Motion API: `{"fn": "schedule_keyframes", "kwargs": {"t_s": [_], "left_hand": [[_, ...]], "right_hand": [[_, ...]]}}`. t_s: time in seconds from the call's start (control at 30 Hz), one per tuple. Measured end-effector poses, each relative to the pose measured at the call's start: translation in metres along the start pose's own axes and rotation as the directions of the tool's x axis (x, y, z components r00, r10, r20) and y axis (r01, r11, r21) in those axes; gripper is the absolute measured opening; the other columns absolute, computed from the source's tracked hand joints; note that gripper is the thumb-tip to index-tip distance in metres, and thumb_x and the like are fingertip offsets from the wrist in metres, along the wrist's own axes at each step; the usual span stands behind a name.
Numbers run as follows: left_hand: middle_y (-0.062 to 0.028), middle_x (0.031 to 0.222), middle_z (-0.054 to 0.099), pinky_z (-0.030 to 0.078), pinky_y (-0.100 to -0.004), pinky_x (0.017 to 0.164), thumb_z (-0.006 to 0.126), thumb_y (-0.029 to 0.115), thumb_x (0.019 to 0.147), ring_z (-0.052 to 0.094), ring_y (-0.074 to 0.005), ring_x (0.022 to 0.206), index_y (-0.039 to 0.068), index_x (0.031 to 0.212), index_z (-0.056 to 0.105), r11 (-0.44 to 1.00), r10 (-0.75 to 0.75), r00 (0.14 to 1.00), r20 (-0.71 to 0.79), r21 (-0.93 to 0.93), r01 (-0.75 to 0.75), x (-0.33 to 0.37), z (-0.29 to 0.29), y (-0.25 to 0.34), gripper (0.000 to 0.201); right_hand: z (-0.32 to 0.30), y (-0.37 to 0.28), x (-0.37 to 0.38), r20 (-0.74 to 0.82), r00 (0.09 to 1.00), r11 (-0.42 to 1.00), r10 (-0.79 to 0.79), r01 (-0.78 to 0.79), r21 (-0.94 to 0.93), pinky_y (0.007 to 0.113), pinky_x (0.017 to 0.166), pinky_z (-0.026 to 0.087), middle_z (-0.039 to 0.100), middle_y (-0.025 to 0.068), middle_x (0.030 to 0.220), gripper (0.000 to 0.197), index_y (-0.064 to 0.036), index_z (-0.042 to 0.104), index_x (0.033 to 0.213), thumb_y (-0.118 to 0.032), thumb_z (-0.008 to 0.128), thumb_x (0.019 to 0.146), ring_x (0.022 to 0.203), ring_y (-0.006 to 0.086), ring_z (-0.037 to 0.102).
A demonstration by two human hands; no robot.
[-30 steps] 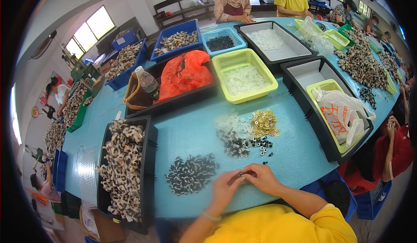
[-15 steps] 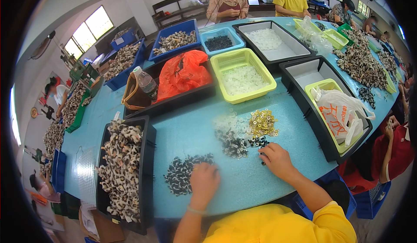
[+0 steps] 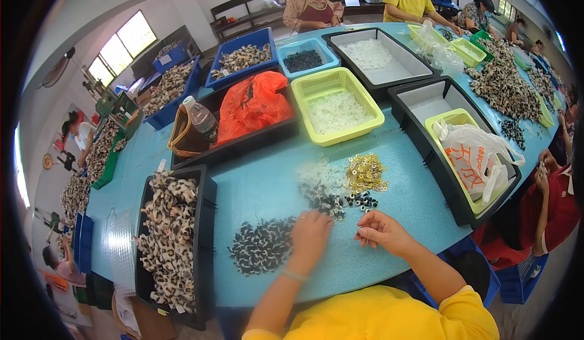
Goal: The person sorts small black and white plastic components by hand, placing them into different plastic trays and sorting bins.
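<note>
My left hand [image 3: 309, 238] is palm down, its bent fingers drawn together at the near edge of a pile of small grey-and-black pieces [image 3: 327, 201]. Whatever its fingertips hold is hidden. To the right, my right hand [image 3: 384, 232] is raised a little with thumb and forefinger pinched; anything between them is too small to make out. Just beyond it lie small black rings [image 3: 362, 201]. Yellow washers [image 3: 366, 173] are heaped farther back, beside translucent white pieces [image 3: 317, 173]. Left of my left hand spreads a heap of black-and-white assembled pieces [image 3: 260, 247].
A black tray of fluffy-looking brown-and-white parts [image 3: 168, 242] stands at left. Behind are a black tray with a red bag [image 3: 252, 106] and bottle [image 3: 201, 120], and a yellow basket [image 3: 350, 136]. At right, a black tray [image 3: 420, 151] holds a white bag [image 3: 477, 157]. Co-workers sit around the table.
My left hand has moved right and away from me, from the black-and-white heap to the grey-and-black pile. My right hand has drawn back from the black rings, its fingers now pinched.
</note>
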State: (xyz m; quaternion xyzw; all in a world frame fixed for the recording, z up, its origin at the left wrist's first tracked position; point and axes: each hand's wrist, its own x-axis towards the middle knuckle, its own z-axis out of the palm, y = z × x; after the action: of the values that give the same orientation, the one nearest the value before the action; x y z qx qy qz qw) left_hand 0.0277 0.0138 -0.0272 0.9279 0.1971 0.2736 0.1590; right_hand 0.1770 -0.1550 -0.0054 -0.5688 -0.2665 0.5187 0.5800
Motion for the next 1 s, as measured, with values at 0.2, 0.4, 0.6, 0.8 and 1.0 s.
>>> {"fn": "schedule_keyframes", "kwargs": {"t_s": [0.2, 0.4, 0.6, 0.8, 1.0], "left_hand": [[-0.0063, 0.089, 0.068, 0.051, -0.0317, 0.066, 0.073, 0.01, 0.079, 0.063, -0.0198, 0.076, 0.007, 0.089, 0.07, 0.852, -0.288, 0.955, 0.068, -0.436, 0.288, -0.014, -0.014, 0.012, 0.01], [-0.0045, 0.092, 0.073, 0.049, -0.0199, 0.066, 0.071, 0.009, 0.087, 0.061, -0.0047, 0.073, 0.0, 0.097, 0.071, 0.525, -0.462, 0.815, 0.349, -0.633, 0.569, -0.027, -0.019, 0.025, 0.014], [-0.0062, 0.096, 0.072, 0.052, -0.0218, 0.076, 0.069, 0.005, 0.089, 0.065, -0.0088, 0.085, -0.003, 0.103, 0.069, 0.492, -0.424, 0.842, 0.333, -0.697, 0.523, -0.039, -0.014, 0.027, 0.016], [-0.0106, 0.114, 0.067, 0.051, -0.0261, 0.09, 0.071, 0.007, 0.089, 0.063, -0.0138, 0.101, -0.003, 0.125, 0.061, -0.013, -0.465, 0.74, 0.486, -0.84, 0.543, -0.051, -0.003, 0.036, 0.038], [-0.0086, 0.114, 0.067, 0.052, -0.0256, 0.089, 0.074, 0.008, 0.087, 0.063, -0.0132, 0.1, -0.002, 0.122, 0.064, 0.042, -0.52, 0.72, 0.461, -0.827, 0.56, -0.061, -0.001, 0.04, 0.037]], "right_hand": [[0.016, 0.015, 0.001, 0.078, 0.996, 0.994, 0.051, -0.058, 0.096, 0.022, 0.061, 0.047, 0.069, 0.0074, 0.096, 0.018, -0.0033, 0.058, 0.113, -0.014, 0.06, 0.098, 0.076, 0.0088, 0.062], [0.03, 0.016, 0.007, 0.088, 0.996, 0.999, 0.022, -0.025, 0.031, 0.021, 0.061, 0.047, 0.069, 0.0064, 0.097, 0.019, -0.0017, 0.059, 0.114, -0.012, 0.059, 0.098, 0.075, 0.0078, 0.061], [0.03, 0.023, 0.014, 0.036, 0.999, 1.0, 0.006, -0.007, 0.021, 0.021, 0.059, 0.046, 0.069, 0.0058, 0.096, 0.022, -0.0017, 0.058, 0.119, -0.01, 0.058, 0.098, 0.075, 0.0073, 0.06], [0.035, 0.029, 0.013, -0.077, 0.986, 0.967, -0.147, 0.127, -0.221, 0.024, 0.062, 0.048, 0.067, 0.004, 0.091, 0.018, -0.0017, 0.064, 0.108, -0.011, 0.065, 0.093, 0.076, 0.0088, 0.061], [0.042, 0.032, 0.009, -0.106, 0.941, 0.872, -0.322, 0.25, -0.421, 0.027, 0.066, 0.051, 0.066, 0.0053, 0.088, 0.014, -0.0011, 0.069, 0.099, -0.009, 0.069, 0.088, 0.076, 0.0114, 0.061]]}}
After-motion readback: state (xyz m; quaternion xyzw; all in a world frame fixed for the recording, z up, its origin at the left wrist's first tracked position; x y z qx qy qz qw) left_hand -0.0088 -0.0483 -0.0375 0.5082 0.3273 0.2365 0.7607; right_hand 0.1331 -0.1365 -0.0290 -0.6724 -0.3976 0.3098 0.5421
